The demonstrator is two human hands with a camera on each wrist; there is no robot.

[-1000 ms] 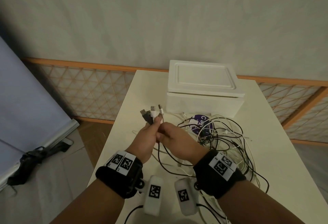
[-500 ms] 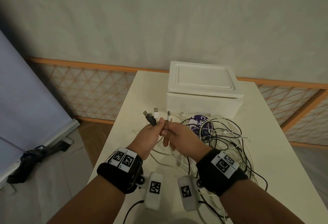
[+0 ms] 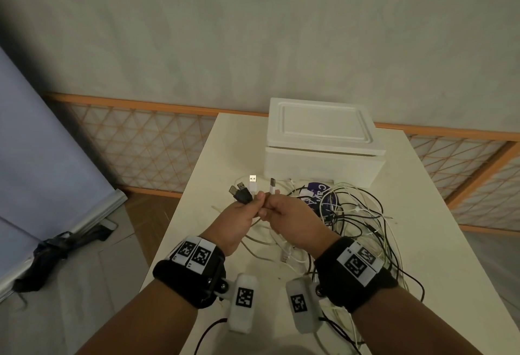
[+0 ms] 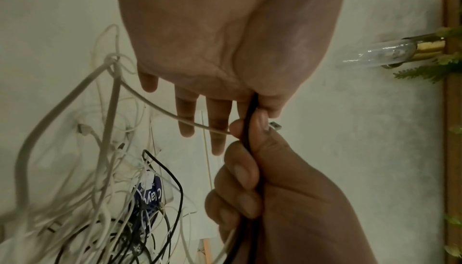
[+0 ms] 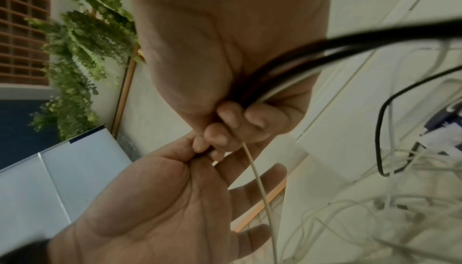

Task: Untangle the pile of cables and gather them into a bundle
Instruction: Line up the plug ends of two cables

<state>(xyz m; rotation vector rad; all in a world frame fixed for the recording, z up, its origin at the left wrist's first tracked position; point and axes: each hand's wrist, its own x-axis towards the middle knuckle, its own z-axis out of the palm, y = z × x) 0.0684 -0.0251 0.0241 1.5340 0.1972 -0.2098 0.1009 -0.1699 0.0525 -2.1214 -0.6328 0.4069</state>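
Above the near half of the bench [image 3: 213, 152], I am lining up cable plugs between my two hands.

My left hand [image 3: 239, 222] is gripping a small bunch of cables just below their USB plugs [image 3: 244, 190], thumb and forefinger clamped, the other fingers hanging straight. My right hand [image 3: 292, 221] is touching it, fingers curled round the same strands and pinching a white cable [image 5: 260, 185] whose plug [image 3: 272, 185] is pointing up beside the others. The plugs are pointing away from me toward the white foam box [image 3: 323, 140]. The tangled pile of cables [image 3: 360, 219] is lying on the bench to the right of both hands, nearer my right, its strands trailing down from my grip, so I judge the next pull goes leftward, away from the pile.
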